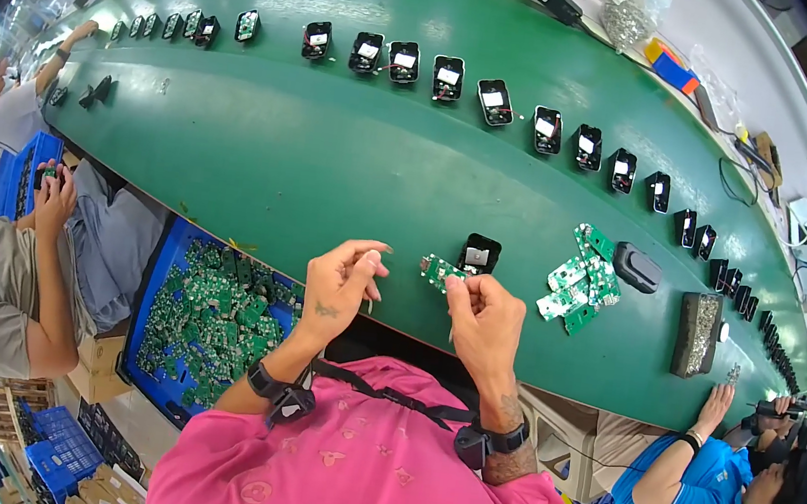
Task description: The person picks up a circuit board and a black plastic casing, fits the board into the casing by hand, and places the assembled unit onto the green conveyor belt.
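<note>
My right hand [488,318] pinches a small green circuit board [438,272] by its right end, a little above the table's near edge. My left hand [341,285] is to the left of the board and apart from it, its fingers partly bent and spread, with nothing seen in them. Just behind the board stands an open black plastic housing [480,253] with a pale rectangular part inside. Right of my right hand lies a loose pile of green circuit boards [581,284]. A black moulded piece [637,268] rests beside that pile.
A row of black housings [448,78] curves along the green table [316,141]. An open box of small metal parts [698,334] stands at right. A blue bin [145,321] of circuit boards sits below the table at left. Co-workers [2,283] sit on both sides.
</note>
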`<move>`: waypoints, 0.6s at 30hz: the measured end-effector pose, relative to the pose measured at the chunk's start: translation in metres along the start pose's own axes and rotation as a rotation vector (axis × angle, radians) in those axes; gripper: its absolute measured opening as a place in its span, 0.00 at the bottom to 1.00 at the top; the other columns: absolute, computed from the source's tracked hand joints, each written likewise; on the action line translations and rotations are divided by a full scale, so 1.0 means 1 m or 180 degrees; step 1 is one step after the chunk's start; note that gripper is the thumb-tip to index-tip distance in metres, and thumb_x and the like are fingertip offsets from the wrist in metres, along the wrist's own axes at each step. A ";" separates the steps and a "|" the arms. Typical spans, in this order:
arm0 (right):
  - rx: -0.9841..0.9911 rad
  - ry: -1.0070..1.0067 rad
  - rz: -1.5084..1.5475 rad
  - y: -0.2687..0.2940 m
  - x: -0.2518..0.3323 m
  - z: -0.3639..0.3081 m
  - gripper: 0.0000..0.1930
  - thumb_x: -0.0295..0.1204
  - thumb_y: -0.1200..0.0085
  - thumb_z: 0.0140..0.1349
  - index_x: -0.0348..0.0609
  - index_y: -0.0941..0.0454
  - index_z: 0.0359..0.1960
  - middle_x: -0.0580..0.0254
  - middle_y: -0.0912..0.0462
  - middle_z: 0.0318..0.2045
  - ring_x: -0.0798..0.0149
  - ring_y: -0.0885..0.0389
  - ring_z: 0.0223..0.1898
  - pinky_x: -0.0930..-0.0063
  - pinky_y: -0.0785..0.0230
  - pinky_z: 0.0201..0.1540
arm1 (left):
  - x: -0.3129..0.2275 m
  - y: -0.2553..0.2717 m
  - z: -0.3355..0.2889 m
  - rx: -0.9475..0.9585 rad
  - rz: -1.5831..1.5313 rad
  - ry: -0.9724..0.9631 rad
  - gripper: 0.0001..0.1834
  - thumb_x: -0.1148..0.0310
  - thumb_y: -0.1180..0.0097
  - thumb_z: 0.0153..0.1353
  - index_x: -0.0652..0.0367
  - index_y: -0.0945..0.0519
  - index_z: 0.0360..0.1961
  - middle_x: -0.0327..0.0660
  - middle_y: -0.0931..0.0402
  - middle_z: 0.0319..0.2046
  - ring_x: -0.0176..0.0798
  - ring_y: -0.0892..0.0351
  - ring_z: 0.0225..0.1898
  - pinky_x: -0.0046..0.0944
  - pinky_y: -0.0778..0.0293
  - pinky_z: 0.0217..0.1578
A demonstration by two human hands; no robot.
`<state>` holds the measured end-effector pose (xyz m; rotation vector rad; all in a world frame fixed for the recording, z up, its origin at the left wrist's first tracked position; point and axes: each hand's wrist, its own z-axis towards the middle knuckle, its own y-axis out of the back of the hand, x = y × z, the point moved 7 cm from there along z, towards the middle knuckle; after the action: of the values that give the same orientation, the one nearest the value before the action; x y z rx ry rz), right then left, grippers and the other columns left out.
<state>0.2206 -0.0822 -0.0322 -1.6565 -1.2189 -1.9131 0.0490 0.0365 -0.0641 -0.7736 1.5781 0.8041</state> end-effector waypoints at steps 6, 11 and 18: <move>-0.0388 0.0385 -0.0519 0.011 -0.003 -0.004 0.13 0.30 0.39 0.65 0.32 0.21 0.27 0.67 0.25 0.13 0.80 0.30 0.16 0.77 0.40 0.19 | 0.009 0.005 0.002 -0.0137 -0.0068 0.0097 0.13 0.68 0.48 0.71 0.67 0.18 0.47 0.42 0.18 0.30 0.28 0.21 0.23 0.27 0.25 0.25; -0.0429 0.0086 -0.0304 0.027 -0.022 0.000 0.13 0.30 0.39 0.65 0.32 0.20 0.27 0.67 0.24 0.15 0.80 0.31 0.16 0.77 0.40 0.19 | 0.009 -0.005 0.011 -0.0041 -0.0067 0.0154 0.14 0.71 0.44 0.67 0.68 0.19 0.49 0.45 0.17 0.35 0.28 0.19 0.24 0.29 0.23 0.26; -0.0536 -0.0012 -0.0515 0.035 -0.031 0.016 0.13 0.32 0.40 0.66 0.31 0.19 0.30 0.59 0.21 0.17 0.70 0.25 0.18 0.73 0.34 0.22 | -0.032 -0.071 0.037 0.1341 0.0462 -0.0418 0.34 0.78 0.39 0.57 0.65 0.32 0.67 0.48 0.39 0.69 0.33 0.17 0.32 0.31 0.21 0.33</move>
<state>0.2644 -0.0991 -0.0484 -1.6893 -1.2583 -2.1647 0.1323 0.0298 -0.0430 -0.2995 1.6234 0.5819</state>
